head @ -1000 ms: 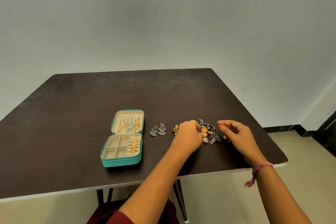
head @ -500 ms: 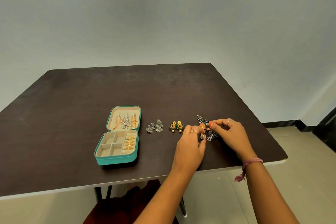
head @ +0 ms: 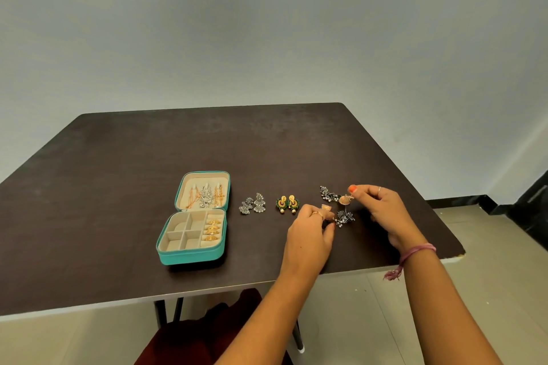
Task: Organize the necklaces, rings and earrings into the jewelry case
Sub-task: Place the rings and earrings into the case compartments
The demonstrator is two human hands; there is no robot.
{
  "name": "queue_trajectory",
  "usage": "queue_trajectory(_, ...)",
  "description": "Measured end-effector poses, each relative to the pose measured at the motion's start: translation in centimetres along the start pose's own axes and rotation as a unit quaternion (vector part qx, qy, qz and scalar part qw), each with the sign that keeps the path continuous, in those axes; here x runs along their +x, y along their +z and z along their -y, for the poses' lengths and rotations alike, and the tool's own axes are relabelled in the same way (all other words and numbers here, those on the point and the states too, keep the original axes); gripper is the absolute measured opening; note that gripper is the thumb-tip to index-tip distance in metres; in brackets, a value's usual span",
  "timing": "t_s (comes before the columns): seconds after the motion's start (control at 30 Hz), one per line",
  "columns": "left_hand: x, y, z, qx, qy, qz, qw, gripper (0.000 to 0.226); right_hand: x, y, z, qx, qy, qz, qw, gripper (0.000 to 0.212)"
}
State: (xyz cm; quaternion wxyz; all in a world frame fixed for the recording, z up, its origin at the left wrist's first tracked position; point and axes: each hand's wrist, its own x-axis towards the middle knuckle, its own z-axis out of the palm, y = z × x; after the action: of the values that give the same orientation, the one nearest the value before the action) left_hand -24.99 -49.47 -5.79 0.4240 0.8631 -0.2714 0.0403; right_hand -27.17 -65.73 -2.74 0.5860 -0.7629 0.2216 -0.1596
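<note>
The right hand point(head: 382, 210) pinches a light, dangly gold jhumka point(head: 345, 200) by its top; the left hand point(head: 311, 231) pinches its twin point(head: 326, 208).

L hand point(head: 308, 234) showed only its back; fingertips curled away, so what it pinched besides a gold earring point(head: 326, 207) couldn't be told. R hand point(head: 382, 210) covered part of the dark earring heap point(head: 341, 210) nr the table's point(head: 118, 187) right edge; pieces too tangled to count. Necklaces point(head: 205, 197) in the case point(head: 189, 258) lid too small to separate. Table's left corner and both forearms cut off by frame edges.
</note>
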Motion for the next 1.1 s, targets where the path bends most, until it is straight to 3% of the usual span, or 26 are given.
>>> queue_trajectory(0.2,0.5,0.0,-0.2,0.051,0.006,0.035,0.998,0.033,-0.3,-0.6,0.1,0.039,0.024,0.017,0.999,0.021)
queue_trajectory(0.37,1.0,0.1,-0.6,0.117,0.021,0.042,0.992,0.033,-1.1,-0.8,-0.6,0.111,0.000,-0.017,0.994,0.017)
queue_trajectory(0.53,1.9,-0.1,-0.3,0.101,0.021,0.070,0.992,0.029,-1.3,-1.3,-1.3,0.228,0.011,-0.034,0.973,0.016)
queue_trajectory(0.77,2.4,-0.7,-0.4,0.068,0.010,0.074,0.995,0.023,-1.4,-1.4,-1.1,0.293,0.012,-0.026,0.956,0.017)
queue_trajectory(0.97,2.1,-0.6,-0.3,0.064,0.037,0.074,0.994,0.020,-1.5,-1.1,-1.2,0.228,0.006,-0.041,0.973,0.029)
queue_trajectory(1.1,2.6,-0.7,-0.2,0.093,0.045,0.091,0.990,0.022,-1.6,-1.1,-1.1,0.247,0.001,-0.050,0.968,0.024)
